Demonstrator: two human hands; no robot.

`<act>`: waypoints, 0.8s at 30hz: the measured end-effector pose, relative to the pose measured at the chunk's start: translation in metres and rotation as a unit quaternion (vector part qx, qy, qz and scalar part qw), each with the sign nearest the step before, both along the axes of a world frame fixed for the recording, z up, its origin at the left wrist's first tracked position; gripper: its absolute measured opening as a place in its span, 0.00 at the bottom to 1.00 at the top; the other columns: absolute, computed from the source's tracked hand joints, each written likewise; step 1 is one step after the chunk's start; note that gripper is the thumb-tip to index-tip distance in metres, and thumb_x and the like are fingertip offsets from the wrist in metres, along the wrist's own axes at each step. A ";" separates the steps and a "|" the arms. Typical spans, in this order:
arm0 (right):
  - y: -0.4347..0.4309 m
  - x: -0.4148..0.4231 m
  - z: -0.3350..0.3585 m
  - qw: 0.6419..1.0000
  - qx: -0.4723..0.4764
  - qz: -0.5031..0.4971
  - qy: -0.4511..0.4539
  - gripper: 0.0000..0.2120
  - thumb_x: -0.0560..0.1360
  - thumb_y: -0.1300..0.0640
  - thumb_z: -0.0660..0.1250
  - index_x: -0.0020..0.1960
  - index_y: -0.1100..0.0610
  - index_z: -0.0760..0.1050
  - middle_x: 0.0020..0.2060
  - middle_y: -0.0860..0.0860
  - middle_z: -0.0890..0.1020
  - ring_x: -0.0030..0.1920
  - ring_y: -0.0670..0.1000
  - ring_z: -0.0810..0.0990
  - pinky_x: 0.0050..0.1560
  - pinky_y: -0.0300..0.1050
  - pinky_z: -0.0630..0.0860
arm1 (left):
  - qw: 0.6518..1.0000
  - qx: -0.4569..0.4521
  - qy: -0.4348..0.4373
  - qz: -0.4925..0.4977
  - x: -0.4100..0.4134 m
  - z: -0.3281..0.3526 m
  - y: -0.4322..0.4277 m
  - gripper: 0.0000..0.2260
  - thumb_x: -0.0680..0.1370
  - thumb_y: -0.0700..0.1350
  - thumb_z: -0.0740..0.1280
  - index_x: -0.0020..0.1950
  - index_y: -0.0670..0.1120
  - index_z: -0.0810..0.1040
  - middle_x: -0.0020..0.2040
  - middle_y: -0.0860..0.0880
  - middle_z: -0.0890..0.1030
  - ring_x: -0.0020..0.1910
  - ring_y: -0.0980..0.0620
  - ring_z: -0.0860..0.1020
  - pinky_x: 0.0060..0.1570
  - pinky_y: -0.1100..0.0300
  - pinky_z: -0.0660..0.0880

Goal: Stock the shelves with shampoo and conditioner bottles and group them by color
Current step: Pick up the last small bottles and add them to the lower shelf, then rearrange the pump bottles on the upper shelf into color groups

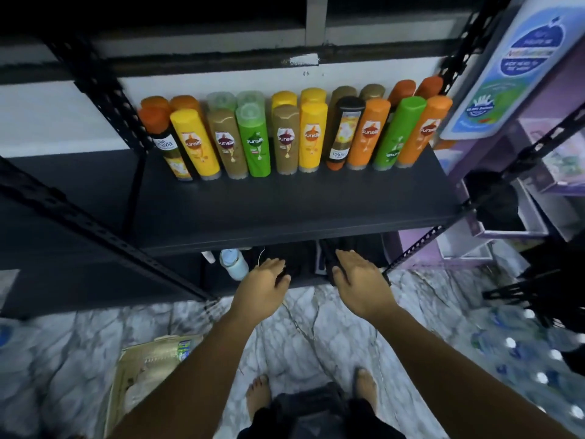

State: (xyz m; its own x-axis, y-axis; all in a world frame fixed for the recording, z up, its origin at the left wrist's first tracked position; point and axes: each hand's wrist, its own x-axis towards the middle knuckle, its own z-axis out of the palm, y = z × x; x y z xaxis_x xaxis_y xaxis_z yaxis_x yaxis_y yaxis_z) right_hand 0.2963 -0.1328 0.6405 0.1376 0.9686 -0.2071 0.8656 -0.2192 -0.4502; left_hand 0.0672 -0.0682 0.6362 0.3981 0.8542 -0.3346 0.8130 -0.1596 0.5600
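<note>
Black metal shelving [285, 204] is being viewed from above, with bottles being kept in two rows along the back of its board. From the left, the front row is being made up of a dark orange-capped bottle [171, 147], a yellow bottle [194, 144], a brown bottle [228, 144], a green bottle [254, 142], another brown one [286, 141], another yellow one [312, 137], an upside-down dark bottle [343, 134], an orange bottle [368, 134], an upside-down green bottle [399, 134] and a second orange bottle [422, 133]. Colours are being mixed along the row. Below the board's front edge, the left hand [264, 282] is being held flat with fingers together and nothing gripped. Beside it, the right hand [359, 280] is being held likewise, open and unladen. A cardboard box [142, 375] is being left on the marble floor [304, 327] at lower left.
</note>
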 end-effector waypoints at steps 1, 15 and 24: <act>-0.006 0.003 -0.002 1.000 -0.002 0.002 0.003 0.26 0.83 0.48 0.52 0.77 0.58 0.66 0.73 0.55 0.73 0.77 0.55 0.65 0.75 0.55 0.63 | 1.000 0.002 0.006 0.001 0.005 0.000 -0.007 0.22 0.85 0.50 0.62 0.78 0.44 0.70 0.79 0.46 0.69 0.80 0.49 0.64 0.76 0.57 0.62; -0.001 0.053 0.082 0.997 0.018 0.075 -0.001 0.28 0.83 0.45 0.50 0.81 0.53 0.59 0.78 0.49 0.66 0.79 0.51 0.61 0.78 0.51 0.58 | 0.995 0.078 0.043 -0.044 0.078 0.086 0.001 0.23 0.86 0.52 0.60 0.81 0.48 0.66 0.82 0.49 0.64 0.82 0.51 0.57 0.81 0.55 0.51; 0.033 0.072 0.258 0.963 0.134 0.236 -0.002 0.23 0.84 0.46 0.57 0.77 0.48 0.66 0.74 0.42 0.70 0.74 0.43 0.65 0.71 0.33 0.60 | 0.978 0.208 0.004 0.005 0.078 0.245 0.010 0.21 0.83 0.57 0.65 0.75 0.54 0.74 0.70 0.55 0.78 0.68 0.56 0.75 0.68 0.58 0.72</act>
